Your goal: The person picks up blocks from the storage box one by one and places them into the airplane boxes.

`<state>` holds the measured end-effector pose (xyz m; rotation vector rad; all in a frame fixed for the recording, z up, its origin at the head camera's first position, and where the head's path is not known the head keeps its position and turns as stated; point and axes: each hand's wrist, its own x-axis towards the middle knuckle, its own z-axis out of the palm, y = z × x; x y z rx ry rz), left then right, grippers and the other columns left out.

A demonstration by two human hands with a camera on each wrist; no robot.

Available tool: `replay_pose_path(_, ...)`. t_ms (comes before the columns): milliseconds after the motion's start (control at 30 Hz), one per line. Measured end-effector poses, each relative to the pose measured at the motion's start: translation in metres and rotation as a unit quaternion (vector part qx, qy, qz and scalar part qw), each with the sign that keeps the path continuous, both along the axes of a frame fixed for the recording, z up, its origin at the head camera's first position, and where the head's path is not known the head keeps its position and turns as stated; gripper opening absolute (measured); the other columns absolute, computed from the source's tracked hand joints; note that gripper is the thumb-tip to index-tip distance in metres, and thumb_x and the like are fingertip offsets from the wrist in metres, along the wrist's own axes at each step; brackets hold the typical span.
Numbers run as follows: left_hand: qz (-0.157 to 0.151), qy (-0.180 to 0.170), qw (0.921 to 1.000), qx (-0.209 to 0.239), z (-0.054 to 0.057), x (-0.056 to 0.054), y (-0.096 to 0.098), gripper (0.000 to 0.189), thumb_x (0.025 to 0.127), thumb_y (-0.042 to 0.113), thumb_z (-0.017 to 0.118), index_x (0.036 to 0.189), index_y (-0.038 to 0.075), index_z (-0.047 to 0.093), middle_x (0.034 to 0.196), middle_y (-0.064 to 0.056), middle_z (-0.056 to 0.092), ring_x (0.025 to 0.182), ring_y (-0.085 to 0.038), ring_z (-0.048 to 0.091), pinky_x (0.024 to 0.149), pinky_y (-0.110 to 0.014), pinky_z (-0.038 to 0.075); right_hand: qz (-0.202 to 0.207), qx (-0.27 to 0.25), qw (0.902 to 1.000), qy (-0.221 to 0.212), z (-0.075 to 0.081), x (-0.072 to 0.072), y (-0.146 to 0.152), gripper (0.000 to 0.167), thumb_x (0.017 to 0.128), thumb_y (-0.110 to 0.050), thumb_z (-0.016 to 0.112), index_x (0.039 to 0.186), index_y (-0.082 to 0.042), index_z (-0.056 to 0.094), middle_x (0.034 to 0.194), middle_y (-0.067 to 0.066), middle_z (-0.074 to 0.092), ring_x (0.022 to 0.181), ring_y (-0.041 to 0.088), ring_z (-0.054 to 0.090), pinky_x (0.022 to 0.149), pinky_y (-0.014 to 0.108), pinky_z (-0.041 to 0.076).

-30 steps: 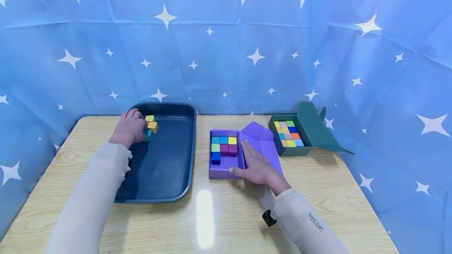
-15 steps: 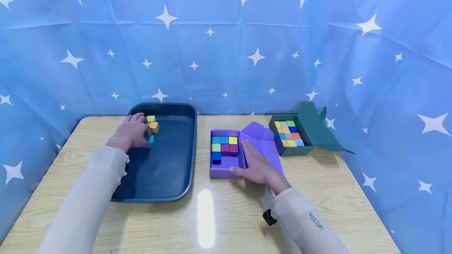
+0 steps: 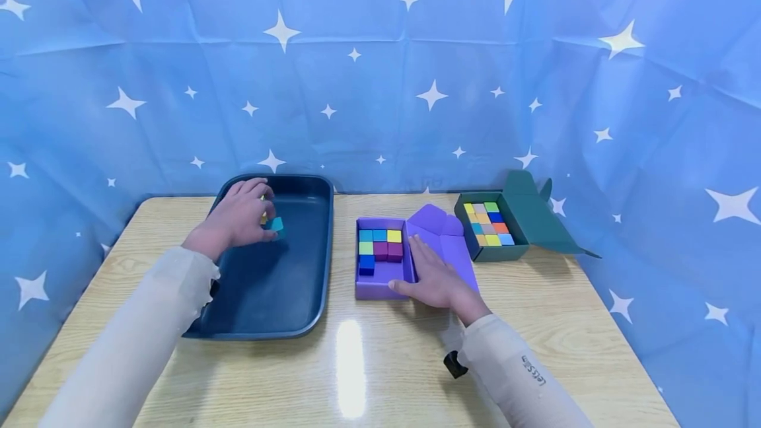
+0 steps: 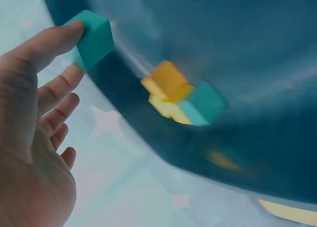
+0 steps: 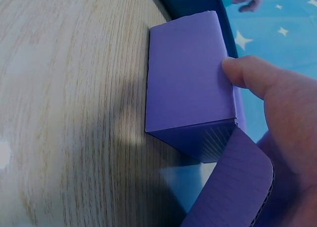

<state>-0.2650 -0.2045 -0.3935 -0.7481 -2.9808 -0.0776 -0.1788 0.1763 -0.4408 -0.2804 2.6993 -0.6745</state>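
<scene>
My left hand (image 3: 240, 214) is over the dark blue tray (image 3: 267, 332), pinching a teal cube (image 4: 95, 40) between thumb and index finger. Beneath it in the tray, the left wrist view shows an orange cube (image 4: 167, 79), another teal cube (image 4: 204, 103) and yellow (image 4: 168, 108) cube faces, mostly hidden by the hand in the head view. My right hand (image 3: 436, 283) rests on the right side of the open purple box (image 3: 380, 290), fingers straight and thumb (image 5: 242, 71) at the rim of its front wall. Teal, yellow, green, maroon and blue cubes (image 3: 380, 251) sit inside that box.
An open green box (image 3: 498, 253) filled with coloured cubes stands at the back right, its lid spread to the right. The purple lid (image 3: 454, 249) lies between the boxes. A starry blue cloth (image 3: 380, 84) hangs behind the wooden table (image 3: 285, 382).
My left hand has moved right and lifted, with the teal cube now between its fingertips. My right hand has stayed at the purple box.
</scene>
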Motion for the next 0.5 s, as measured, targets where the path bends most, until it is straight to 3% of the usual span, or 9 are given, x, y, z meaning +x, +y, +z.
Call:
replay_pose_path(300,-0.052,0.034,0.9977,0.028,0.025,0.006,0.043,0.031,0.076,0.042,0.079,0.089,0.014,0.073,0.132,-0.012,0.055,0.143,-0.035,0.028,0.118,-0.055,0.020,-0.004,0.002,1.0000,-0.004,0.001,0.001,0.000,0.103,0.087,-0.061,0.058,0.158,-0.014,0.000,0.166,0.006,-0.002,0.153,0.032,0.002,0.117,0.067,0.010)
replay_pose_path(500,-0.075,0.039,0.9961,0.026,0.031,0.007,0.085,0.035,0.077,0.048,0.079,0.090,0.016,0.072,0.133,-0.009,0.055,0.144,-0.032,0.028,0.120,-0.053,0.021,-0.005,0.002,1.0000,-0.005,0.001,0.001,-0.001,0.103,0.087,-0.061,0.058,0.158,-0.015,0.000,0.166,0.006,-0.002,0.153,0.032,0.002,0.117,0.067,0.010)
